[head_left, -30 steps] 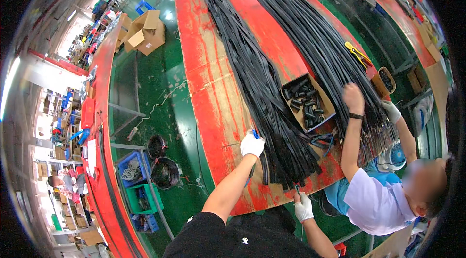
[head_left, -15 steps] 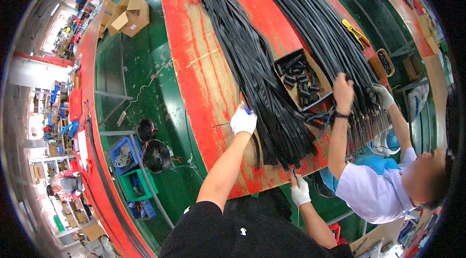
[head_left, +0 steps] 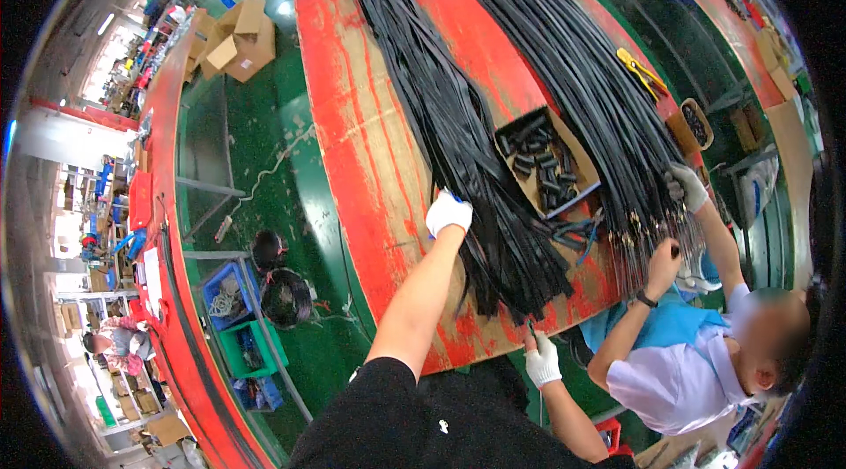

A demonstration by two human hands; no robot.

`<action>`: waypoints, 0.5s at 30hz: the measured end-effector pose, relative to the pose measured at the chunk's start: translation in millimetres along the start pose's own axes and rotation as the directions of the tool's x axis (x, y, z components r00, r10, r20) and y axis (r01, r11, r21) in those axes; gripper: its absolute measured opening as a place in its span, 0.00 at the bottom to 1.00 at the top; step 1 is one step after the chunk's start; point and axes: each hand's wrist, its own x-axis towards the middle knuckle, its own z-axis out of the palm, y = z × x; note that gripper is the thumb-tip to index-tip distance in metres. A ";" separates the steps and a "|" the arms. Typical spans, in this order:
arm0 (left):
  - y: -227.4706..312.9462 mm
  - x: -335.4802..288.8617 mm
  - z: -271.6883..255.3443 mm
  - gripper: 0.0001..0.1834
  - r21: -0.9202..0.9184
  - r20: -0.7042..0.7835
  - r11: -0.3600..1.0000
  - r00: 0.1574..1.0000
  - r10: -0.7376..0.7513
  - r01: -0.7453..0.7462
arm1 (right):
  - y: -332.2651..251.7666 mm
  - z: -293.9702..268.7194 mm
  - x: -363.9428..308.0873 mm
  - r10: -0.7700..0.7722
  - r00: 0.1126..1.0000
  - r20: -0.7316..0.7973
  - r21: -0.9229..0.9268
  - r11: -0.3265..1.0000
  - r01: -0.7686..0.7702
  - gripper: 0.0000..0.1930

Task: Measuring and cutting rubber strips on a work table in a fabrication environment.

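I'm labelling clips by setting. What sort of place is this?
Probably a factory workshop: a long, worn red worktable bears bundles of long black strands and an open box of short black parts, and a co-worker is busy beside it.

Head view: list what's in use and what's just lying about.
In use, it seems:
left hand, gripping a blue item by the left black bundle
right hand, holding a thin dark piece
right black bundle, at a co-worker's hand

Apparently just lying about:
yellow-handled tool
open cardboard box
green crate
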 end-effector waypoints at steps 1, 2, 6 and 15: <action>6.2 -4.1 -2.6 0.28 0.007 0.003 1.000 1.000 -0.026 0.026 | 4.9 0.6 0.5 0.005 1.000 0.001 0.004 1.000 -0.005 0.15; 4.6 -6.6 -5.3 0.27 0.007 -0.011 1.000 1.000 -0.023 0.023 | 5.9 2.3 0.9 -0.029 1.000 -0.003 -0.002 1.000 0.029 0.15; -4.5 -26.7 -41.1 0.25 -0.110 -0.106 0.990 0.991 0.078 -0.089 | 17.6 12.3 2.0 -0.134 0.989 -0.062 0.082 0.987 0.139 0.14; -126.3 -103.8 -136.6 0.14 -0.733 -0.001 0.679 0.998 0.058 -0.040 | 9.4 29.1 -16.1 -0.073 0.997 -0.015 0.027 0.997 0.073 0.20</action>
